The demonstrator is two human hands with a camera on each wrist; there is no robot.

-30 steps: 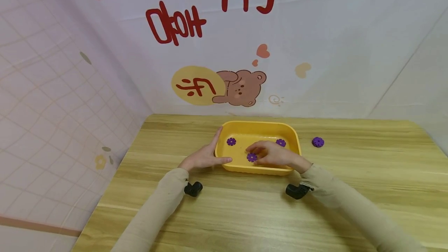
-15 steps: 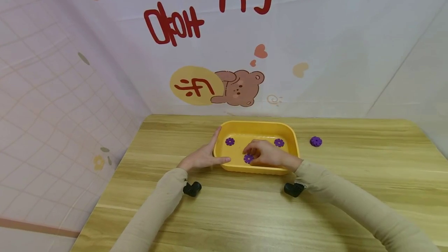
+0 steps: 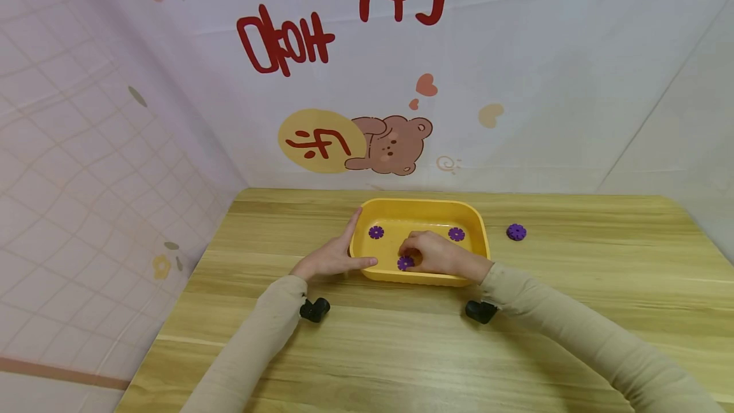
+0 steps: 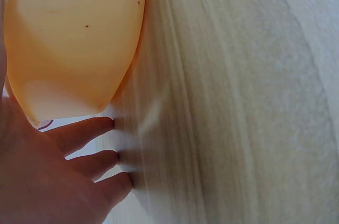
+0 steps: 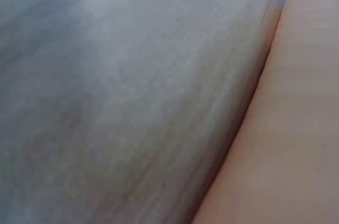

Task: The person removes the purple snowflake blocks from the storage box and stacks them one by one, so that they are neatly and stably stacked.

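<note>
A yellow plastic basin (image 3: 424,278) stands on the wooden table. My left hand (image 3: 332,258) spreads at its left end, thumb reaching over the front left rim and fingers along the outer side. In the left wrist view, several straight fingers (image 4: 95,164) show below the basin wall (image 4: 74,38). My right hand (image 3: 438,253) is inside the basin, fingertips pinching a purple notched snowflake disc (image 3: 404,263) near the front wall. One purple disc (image 3: 376,232) lies at the basin's back left, another disc (image 3: 456,234) at its back right. The right wrist view shows the basin's outside wall (image 5: 286,113), no hand.
To the right of the basin, several purple discs in a small pile (image 3: 516,232) lie on the table (image 3: 602,260). A white printed cloth wall (image 3: 550,113) rises behind the table. Black wrist cameras hang by both sleeves, the left camera (image 3: 315,310) and right camera (image 3: 480,311).
My right hand has moved slightly left and toward the front of the basin, and the disc at its fingertips shifted with it. The left hand keeps its place at the basin.
</note>
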